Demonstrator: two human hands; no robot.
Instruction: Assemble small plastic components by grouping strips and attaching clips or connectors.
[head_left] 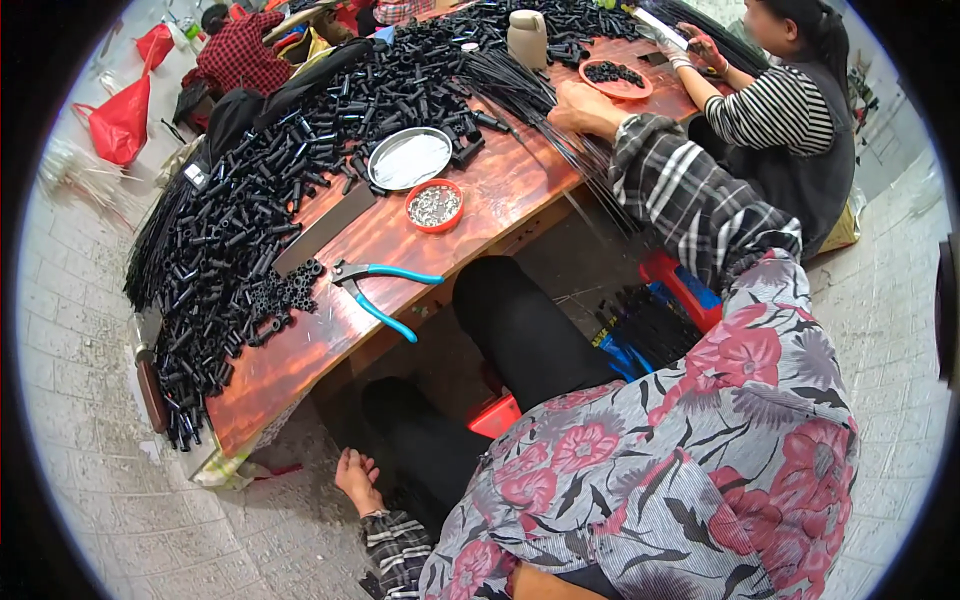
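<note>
My right hand (590, 110) reaches over the table, its fingers curled down at a bundle of long thin black rods (510, 85). The rods lie across the tabletop and stick out past its near edge. My left hand (358, 480) hangs low beside my left knee, fingers loosely bent and apart, with nothing in it. Nearest to me on the table are pliers (375, 285) with blue handles, spread apart. Behind them sit a red bowl of small silvery pieces (434, 206) and a round metal dish (410, 158) with whitish contents.
Heaped short black tubes (240, 220) cover the table's left and far side. A flat metal strip (325, 230) lies before them. A beige jug (527, 40) and an orange bowl of black pieces (615, 80) stand farther back. A co-worker in striped sleeves (775, 110) sits at right.
</note>
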